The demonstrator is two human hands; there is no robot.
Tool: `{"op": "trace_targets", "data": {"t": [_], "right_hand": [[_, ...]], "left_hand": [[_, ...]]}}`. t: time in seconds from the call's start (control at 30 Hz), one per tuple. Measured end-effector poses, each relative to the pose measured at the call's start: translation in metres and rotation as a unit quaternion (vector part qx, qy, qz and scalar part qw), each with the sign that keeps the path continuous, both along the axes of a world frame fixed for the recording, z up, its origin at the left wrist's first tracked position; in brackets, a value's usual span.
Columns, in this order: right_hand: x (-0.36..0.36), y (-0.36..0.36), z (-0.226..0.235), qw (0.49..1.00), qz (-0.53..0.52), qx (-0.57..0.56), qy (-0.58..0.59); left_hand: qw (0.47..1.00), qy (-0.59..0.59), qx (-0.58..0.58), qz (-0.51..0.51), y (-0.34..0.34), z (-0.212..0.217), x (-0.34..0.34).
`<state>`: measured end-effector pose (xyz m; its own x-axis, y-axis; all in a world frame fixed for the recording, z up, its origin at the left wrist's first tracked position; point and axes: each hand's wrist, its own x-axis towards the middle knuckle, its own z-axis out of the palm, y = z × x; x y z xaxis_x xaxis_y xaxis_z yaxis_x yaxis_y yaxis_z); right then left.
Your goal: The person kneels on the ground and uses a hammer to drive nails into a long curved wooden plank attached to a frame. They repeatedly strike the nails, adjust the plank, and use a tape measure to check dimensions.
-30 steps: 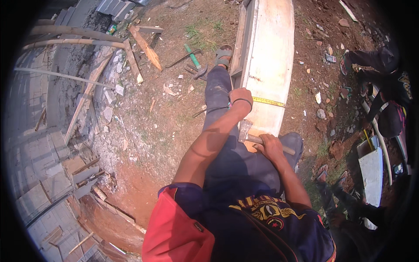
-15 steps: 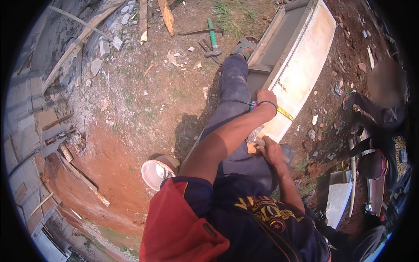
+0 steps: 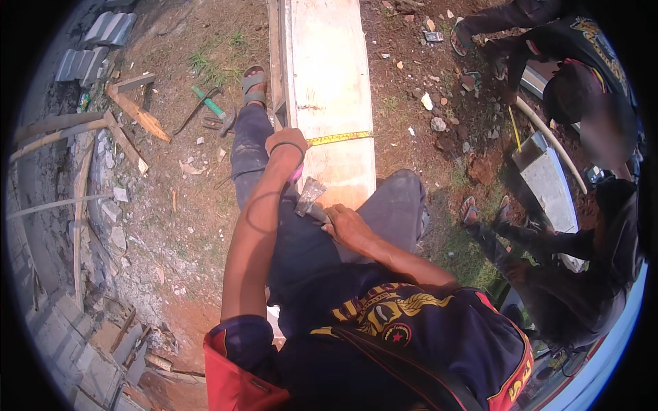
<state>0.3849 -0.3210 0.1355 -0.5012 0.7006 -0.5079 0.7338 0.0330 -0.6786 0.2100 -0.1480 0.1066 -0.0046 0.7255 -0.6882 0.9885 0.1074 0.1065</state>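
My left hand [image 3: 286, 143] is closed at the left edge of a long pale board [image 3: 332, 82], at the end of a yellow measuring tape [image 3: 343, 138] drawn across its face. The tape's case is not clearly visible; a small pink thing [image 3: 297, 172] shows partly hidden below my wrist. My right hand [image 3: 348, 226] is closed around the short handle of a hand tool [image 3: 312, 194] with a flat, flared metal head, possibly a scraper or hatchet. It rests by the board's near end, between my legs.
At the upper left lie a green-handled hammer [image 3: 209, 103], a dark pry bar [image 3: 195, 113] and split timber [image 3: 137, 113]. Concrete blocks [image 3: 110, 29] are stacked beyond. On the right, other people bend over a metal-faced panel [image 3: 548, 185] near a long pole [image 3: 552, 144].
The view has swung right, so the board now stands nearly upright in the picture. The tape stays across it. The flared head of the tool in my right hand shows more fully.
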Motion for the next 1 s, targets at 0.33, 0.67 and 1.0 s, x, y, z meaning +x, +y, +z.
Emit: {"op": "trace_targets", "data": {"t": [0.33, 0.67, 1.0], "right_hand": [[0.027, 0.013, -0.032, 0.990, -0.079, -0.029, 0.110], [0.007, 0.075, -0.084, 0.954, -0.174, 0.242, 0.001], [0.007, 0.078, -0.093, 0.939, -0.212, 0.271, 0.021]], "left_hand": [[0.992, 0.104, -0.063, -0.016, 0.011, 0.004, 0.004], [0.994, 0.106, -0.012, -0.018, 0.005, 0.017, 0.011], [0.713, -0.505, -0.065, 0.481, -0.032, -0.007, 0.043]]}}
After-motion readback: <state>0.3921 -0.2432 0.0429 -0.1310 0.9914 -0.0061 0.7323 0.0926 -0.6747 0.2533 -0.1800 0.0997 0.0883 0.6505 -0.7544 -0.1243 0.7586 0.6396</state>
